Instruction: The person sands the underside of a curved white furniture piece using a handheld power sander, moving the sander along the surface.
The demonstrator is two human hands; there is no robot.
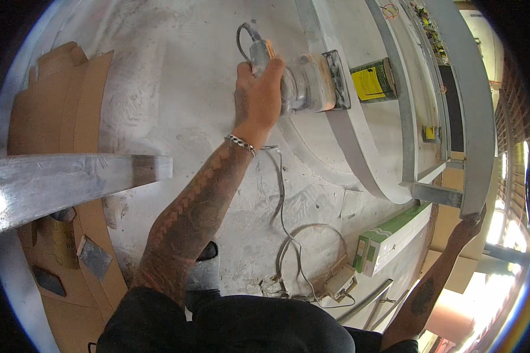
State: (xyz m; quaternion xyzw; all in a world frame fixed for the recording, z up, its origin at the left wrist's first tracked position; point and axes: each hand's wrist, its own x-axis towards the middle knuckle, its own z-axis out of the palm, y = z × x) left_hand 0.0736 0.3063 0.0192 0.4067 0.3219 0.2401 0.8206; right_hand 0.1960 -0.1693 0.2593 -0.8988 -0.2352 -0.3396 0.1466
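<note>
The sander (313, 82) was held against the grey frame (358, 147) by the left hand (260, 97), fingers clamped around its body; the right hand (470, 226) was placed at the frame's near end, finger closure indeterminable. Flat contact and light, even pressure were judged advisable.

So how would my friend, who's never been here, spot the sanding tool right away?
Look for the big grey curved frame on the right. By one of its bars, the left hand grips the sanding tool, with a cord at its end. Unlike the yellow-labelled tin just right of it, it is grey and orange with a flat, dark pad.
</note>
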